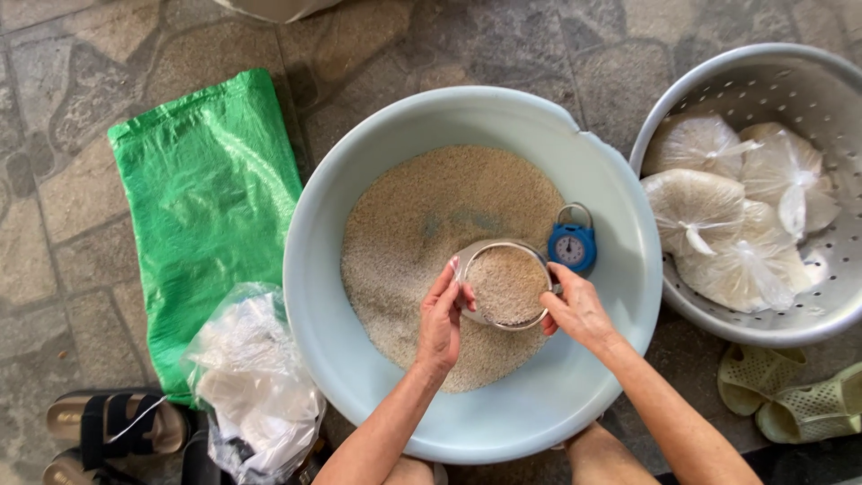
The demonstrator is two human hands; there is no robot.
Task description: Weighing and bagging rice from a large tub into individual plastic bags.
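Steadying the rice-filled cup [507, 285] over the basin [377, 153], both hands — left [442, 319], right [577, 310] — are closed on its rim, and it is best kept level — no grains spilled.

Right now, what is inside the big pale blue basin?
The basin holds a heap of rice, a small blue hanging scale, and a rice-filled cup held by both hands. The rice hides the bottom.

Smooth plastic basin [359, 189], glossy woven sack [206, 207]

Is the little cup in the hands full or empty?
Full. The cup is heaped with grains up to its rim, held by the left hand and right hand over the big basin.
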